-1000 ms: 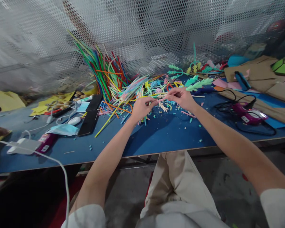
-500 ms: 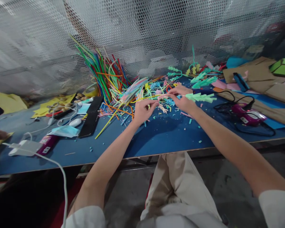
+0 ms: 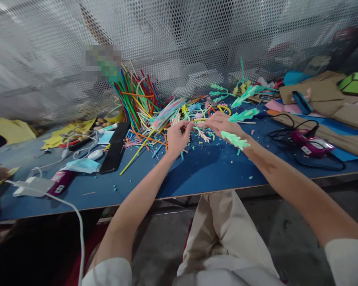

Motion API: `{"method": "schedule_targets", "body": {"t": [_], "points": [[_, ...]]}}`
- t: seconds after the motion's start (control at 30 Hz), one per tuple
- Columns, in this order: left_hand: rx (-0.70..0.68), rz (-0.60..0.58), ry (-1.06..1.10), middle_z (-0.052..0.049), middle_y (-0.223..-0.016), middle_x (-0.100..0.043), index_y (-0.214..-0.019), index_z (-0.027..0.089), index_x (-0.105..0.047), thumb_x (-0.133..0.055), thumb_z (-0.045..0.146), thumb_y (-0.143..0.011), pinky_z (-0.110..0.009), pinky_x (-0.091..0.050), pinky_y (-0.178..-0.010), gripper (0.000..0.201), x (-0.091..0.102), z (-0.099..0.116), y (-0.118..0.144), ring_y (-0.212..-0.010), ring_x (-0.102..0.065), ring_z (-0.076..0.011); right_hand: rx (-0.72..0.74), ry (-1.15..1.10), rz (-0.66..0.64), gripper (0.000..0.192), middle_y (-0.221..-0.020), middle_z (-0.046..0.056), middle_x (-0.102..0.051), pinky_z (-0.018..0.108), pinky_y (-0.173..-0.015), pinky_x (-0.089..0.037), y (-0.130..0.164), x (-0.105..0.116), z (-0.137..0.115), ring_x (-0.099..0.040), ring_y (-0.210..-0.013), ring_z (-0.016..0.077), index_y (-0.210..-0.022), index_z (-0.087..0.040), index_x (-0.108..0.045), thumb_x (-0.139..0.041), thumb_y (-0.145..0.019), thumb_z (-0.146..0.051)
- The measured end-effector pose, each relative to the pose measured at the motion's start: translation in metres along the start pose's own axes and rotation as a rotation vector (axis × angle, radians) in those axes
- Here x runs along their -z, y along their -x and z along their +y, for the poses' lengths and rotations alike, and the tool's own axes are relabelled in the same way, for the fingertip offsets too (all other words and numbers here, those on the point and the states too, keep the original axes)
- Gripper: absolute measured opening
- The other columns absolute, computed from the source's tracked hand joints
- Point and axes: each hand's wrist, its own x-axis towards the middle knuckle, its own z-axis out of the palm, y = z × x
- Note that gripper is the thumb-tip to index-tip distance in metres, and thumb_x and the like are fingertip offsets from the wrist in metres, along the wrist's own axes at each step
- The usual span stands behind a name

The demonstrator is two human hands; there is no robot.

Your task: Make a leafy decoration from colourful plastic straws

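Green fringed straw (image 3: pixel 235 139) pinched in right hand (image 3: pixel 223 125) over blue table (image 3: pixel 203 171), fringe hanging clear at wrist; left hand (image 3: pixel 177 137) fingertips closed on its other end, steadying; straw pile (image 3: pixel 143 99) behind, within reach

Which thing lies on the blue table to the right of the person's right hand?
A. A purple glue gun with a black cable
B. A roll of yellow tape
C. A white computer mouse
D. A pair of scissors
A: the purple glue gun with its black cable lies on the blue table to the right of the right hand.
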Motion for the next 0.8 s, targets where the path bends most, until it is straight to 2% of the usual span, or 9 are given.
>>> {"method": "schedule_targets", "body": {"t": [0.07,0.17,0.3,0.4,0.47,0.53,0.6,0.7,0.8], "points": [[-0.043,-0.007,0.003,-0.005,-0.082,-0.082,-0.096,0.020,-0.086,-0.063,0.065,-0.103,-0.030,-0.051,-0.062,0.051,0.000,0.007,0.007,-0.062,-0.064,-0.0141,-0.083,0.001,0.154,0.028,-0.102,0.009,-0.081,0.045,-0.099,-0.057,0.000,-0.002,-0.007,-0.070,-0.100,0.0265,-0.101,-0.028,-0.081,-0.060,-0.108,-0.046],[-0.081,-0.050,0.084,-0.006,-0.090,-0.085,-0.104,0.022,-0.089,-0.068,0.064,-0.101,-0.032,-0.055,-0.061,0.047,-0.002,0.015,0.016,-0.063,-0.069,-0.0157,-0.259,-0.122,0.364,0.031,-0.097,0.008,-0.080,0.042,-0.089,-0.059,0.000,-0.004,-0.014,-0.071,-0.091,0.0245,-0.093,-0.025,-0.079,-0.066,-0.104,-0.052],[0.027,-0.061,0.272,-0.008,-0.102,-0.086,-0.111,0.022,-0.089,-0.075,0.066,-0.096,-0.033,-0.060,-0.065,0.049,-0.006,0.014,0.016,-0.070,-0.074,-0.0167,-0.448,-0.377,0.433,0.039,-0.087,0.005,-0.076,0.038,-0.075,-0.058,-0.003,-0.009,-0.010,-0.067,-0.078,0.0210,-0.088,-0.025,-0.078,-0.078,-0.091,-0.064],[0.154,-0.106,0.409,-0.010,-0.098,-0.086,-0.108,0.021,-0.089,-0.080,0.070,-0.089,-0.032,-0.060,-0.065,0.053,-0.009,0.004,0.008,-0.067,-0.072,-0.0154,-0.497,-0.528,0.473,0.043,-0.083,0.002,-0.073,0.036,-0.072,-0.057,-0.006,-0.014,-0.003,-0.064,-0.076,0.0191,-0.086,-0.026,-0.077,-0.083,-0.083,-0.070],[0.191,-0.229,0.445,-0.010,-0.094,-0.086,-0.104,0.019,-0.089,-0.083,0.072,-0.085,-0.031,-0.058,-0.065,0.056,-0.007,-0.004,0.002,-0.067,-0.070,-0.0153,-0.471,-0.614,0.430,0.045,-0.082,0.001,-0.072,0.035,-0.073,-0.056,-0.005,-0.012,-0.001,-0.063,-0.075,0.0182,-0.084,-0.027,-0.077,-0.085,-0.080,-0.071],[0.174,-0.368,0.407,-0.010,-0.092,-0.085,-0.101,0.019,-0.089,-0.082,0.071,-0.085,-0.029,-0.055,-0.064,0.055,-0.002,-0.010,-0.003,-0.069,-0.070,-0.0159,-0.424,-0.646,0.268,0.046,-0.079,0.001,-0.072,0.035,-0.070,-0.055,-0.004,-0.005,-0.002,-0.062,-0.073,0.0179,-0.084,-0.026,-0.078,-0.086,-0.078,-0.071],[0.103,-0.456,0.280,-0.009,-0.089,-0.084,-0.097,0.020,-0.089,-0.080,0.068,-0.089,-0.028,-0.051,-0.063,0.049,0.006,-0.013,-0.008,-0.068,-0.069,-0.0160,-0.366,-0.586,0.060,0.044,-0.077,0.002,-0.073,0.034,-0.067,-0.052,-0.003,0.007,-0.003,-0.061,-0.071,0.0179,-0.084,-0.025,-0.081,-0.086,-0.080,-0.069],[-0.063,-0.468,-0.019,-0.006,-0.084,-0.083,-0.092,0.024,-0.090,-0.077,0.058,-0.095,-0.028,-0.046,-0.063,0.036,0.019,-0.014,-0.013,-0.065,-0.065,-0.0155,-0.249,-0.376,-0.120,0.038,-0.080,0.004,-0.076,0.036,-0.070,-0.052,-0.003,0.021,-0.004,-0.063,-0.072,0.0191,-0.083,-0.024,-0.084,-0.083,-0.088,-0.062],[-0.167,-0.361,-0.239,-0.005,-0.078,-0.080,-0.090,0.025,-0.089,-0.076,0.051,-0.096,-0.029,-0.043,-0.063,0.030,0.023,-0.009,-0.013,-0.062,-0.061,-0.0152,-0.186,-0.169,-0.100,0.037,-0.084,0.006,-0.079,0.040,-0.079,-0.054,-0.005,0.018,-0.001,-0.066,-0.078,0.0225,-0.081,-0.027,-0.083,-0.078,-0.094,-0.061]]}}
